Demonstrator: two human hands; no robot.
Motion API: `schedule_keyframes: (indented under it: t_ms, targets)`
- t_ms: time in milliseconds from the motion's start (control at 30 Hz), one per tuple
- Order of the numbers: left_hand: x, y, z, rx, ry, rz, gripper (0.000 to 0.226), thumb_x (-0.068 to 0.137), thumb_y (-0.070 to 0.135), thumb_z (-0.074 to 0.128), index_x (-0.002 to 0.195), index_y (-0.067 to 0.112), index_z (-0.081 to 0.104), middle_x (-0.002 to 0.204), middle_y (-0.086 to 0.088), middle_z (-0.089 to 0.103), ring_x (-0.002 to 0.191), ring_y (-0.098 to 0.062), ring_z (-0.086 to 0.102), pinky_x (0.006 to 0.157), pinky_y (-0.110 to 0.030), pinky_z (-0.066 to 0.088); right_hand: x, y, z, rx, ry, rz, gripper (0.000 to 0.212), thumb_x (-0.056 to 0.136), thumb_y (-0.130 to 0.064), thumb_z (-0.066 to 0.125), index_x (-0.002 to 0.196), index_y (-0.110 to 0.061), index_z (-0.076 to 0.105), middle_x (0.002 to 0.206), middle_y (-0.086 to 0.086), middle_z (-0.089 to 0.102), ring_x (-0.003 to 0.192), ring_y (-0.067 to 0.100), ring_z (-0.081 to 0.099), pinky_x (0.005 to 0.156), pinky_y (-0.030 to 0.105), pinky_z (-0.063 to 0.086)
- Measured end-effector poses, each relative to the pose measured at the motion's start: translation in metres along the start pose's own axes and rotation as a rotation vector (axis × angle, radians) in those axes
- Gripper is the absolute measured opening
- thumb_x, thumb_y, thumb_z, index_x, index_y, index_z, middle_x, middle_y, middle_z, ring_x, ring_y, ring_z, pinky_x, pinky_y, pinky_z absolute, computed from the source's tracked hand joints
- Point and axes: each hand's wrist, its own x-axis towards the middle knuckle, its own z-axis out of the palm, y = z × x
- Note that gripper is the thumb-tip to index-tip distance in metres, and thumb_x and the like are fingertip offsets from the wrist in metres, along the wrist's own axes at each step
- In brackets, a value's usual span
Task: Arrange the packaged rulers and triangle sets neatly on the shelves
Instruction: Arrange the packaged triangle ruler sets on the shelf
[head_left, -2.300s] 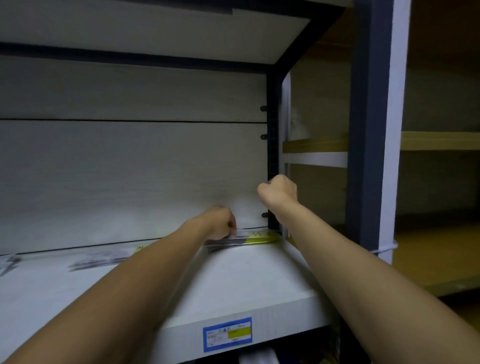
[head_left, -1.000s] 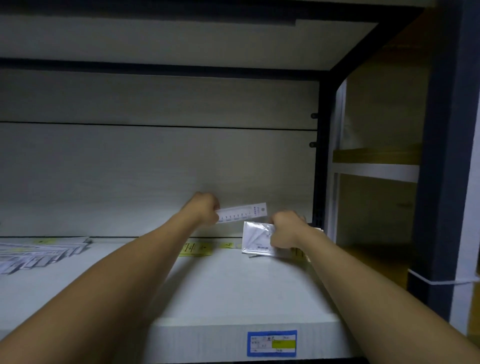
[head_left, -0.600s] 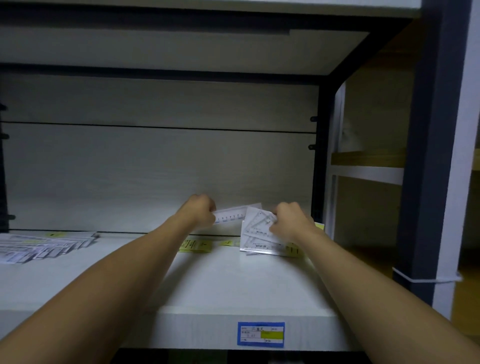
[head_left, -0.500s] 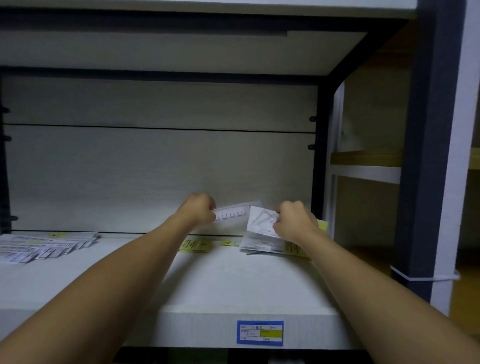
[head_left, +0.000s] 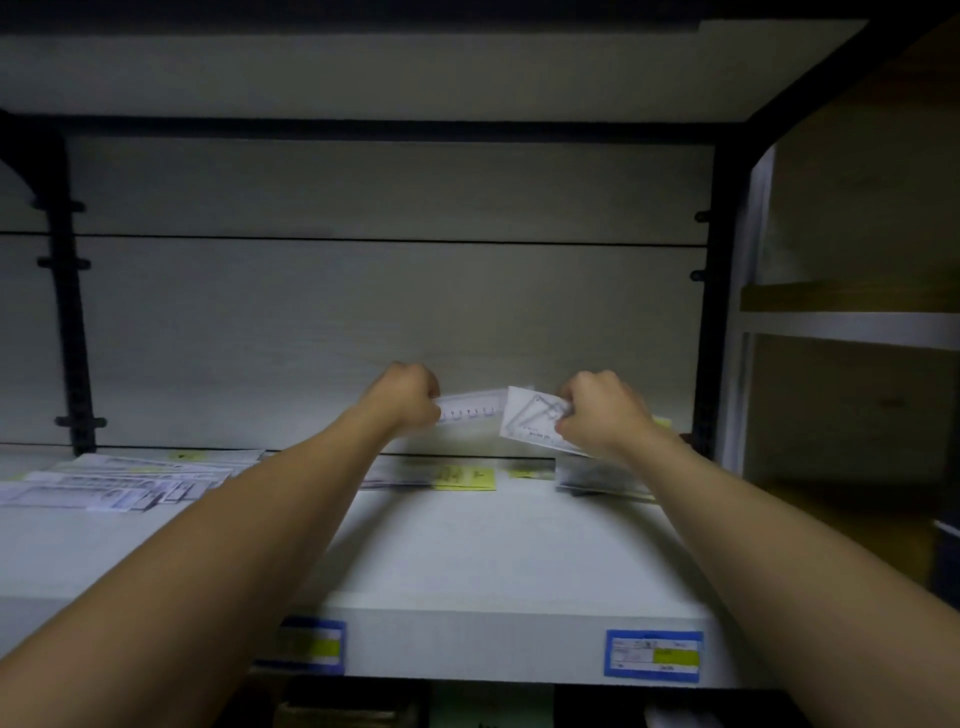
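Holding a ruler (head_left: 470, 413) pinched in the left hand (head_left: 410, 395) and a triangle set (head_left: 530, 421) gripped in the right hand (head_left: 597, 410), the person needed to lay each squarely on the stacks below.

Two hands: left (head_left: 413, 397) with one ruler pack (head_left: 470, 413), right (head_left: 597, 413) with one triangle set (head_left: 527, 421). Two price labels (head_left: 652, 656); perhaps several packs at nine o'clock (head_left: 114, 480).

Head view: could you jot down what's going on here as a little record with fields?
Left hand: grips one end of a packaged ruler, held above the shelf
Right hand: pinches a packaged triangle set, also lifted
Shelf back, right: small stack of packs
Shelf back, left: spread of flat packs
Shelf front edge: blue price label
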Motion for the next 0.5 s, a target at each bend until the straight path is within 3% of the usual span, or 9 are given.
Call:
schedule_keyframes:
  t_ms: [100, 267, 367, 500]
  targets:
    - [0.001, -0.032, -0.002, -0.003, -0.008, 0.019, 0.015, 0.075, 0.006, 0.052, 0.078, 0.011, 0.065, 0.083, -0.009, 0.065, 0.084, -0.03, 0.061, 0.065, -0.029, 0.048, 0.009, -0.031, 0.015, 0.002, -0.026, 0.013, 0.01, 0.075, -0.015, 0.06, 0.082, -0.012, 0.066, 0.082, 0.007, 0.062, 0.078, 0.032, 0.06, 0.062, 0.03, 0.048]
    - [0.005, -0.093, -0.016, -0.008, -0.011, 0.037, 0.011, 0.073, 0.006, 0.052, 0.064, 0.013, 0.053, 0.072, -0.005, 0.056, 0.076, -0.03, 0.057, 0.059, -0.028, 0.042, 0.024, -0.077, 0.027, 0.022, -0.102, -0.01, 0.009, 0.073, -0.009, 0.061, 0.066, -0.007, 0.056, 0.069, 0.01, 0.058, 0.077, 0.036, 0.061, 0.053, 0.029, 0.036]
    - [0.005, -0.123, -0.027, -0.009, -0.014, 0.054, 0.012, 0.072, 0.006, 0.052, 0.075, 0.009, 0.063, 0.081, -0.01, 0.064, 0.081, -0.031, 0.061, 0.068, -0.035, 0.052, 0.027, -0.108, 0.026, 0.06, -0.212, 0.009, 0.01, 0.076, -0.018, 0.073, 0.08, -0.012, 0.065, 0.078, 0.004, 0.063, 0.078, 0.025, 0.061, 0.058, 0.027, 0.041]
    - [0.01, -0.149, -0.042, 0.002, 0.01, 0.073, 0.012, 0.072, 0.007, 0.052, 0.071, 0.016, 0.059, 0.082, -0.008, 0.065, 0.08, -0.029, 0.062, 0.067, -0.031, 0.051, 0.033, -0.153, 0.032, 0.057, -0.416, -0.001, 0.015, 0.076, -0.016, 0.075, 0.09, -0.02, 0.07, 0.089, -0.001, 0.069, 0.085, 0.019, 0.064, 0.072, 0.028, 0.05]
